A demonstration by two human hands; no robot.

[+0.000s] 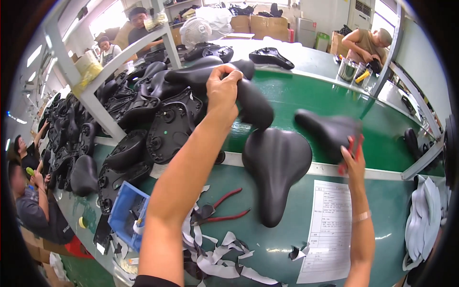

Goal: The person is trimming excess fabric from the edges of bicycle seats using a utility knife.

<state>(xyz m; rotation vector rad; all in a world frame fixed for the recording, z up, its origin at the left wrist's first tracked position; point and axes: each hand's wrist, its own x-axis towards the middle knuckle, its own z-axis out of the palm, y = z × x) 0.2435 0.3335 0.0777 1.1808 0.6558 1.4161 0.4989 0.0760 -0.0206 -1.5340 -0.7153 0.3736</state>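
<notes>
Left hand [223, 93]: fingers closed on the upper end of a smooth black padded saddle [256, 105], raised over the glossy bright-green surface [287, 88]. Right hand [354, 165]: curled round a blurred red-handled tool [359, 146], beside a blurred black tapered saddle [327, 130]; contact with the latter: cannot tell.

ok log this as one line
left hand: gripping black saddle | right hand: holding red-handled tool, blurred | between: another saddle, nose toward wearer
</notes>
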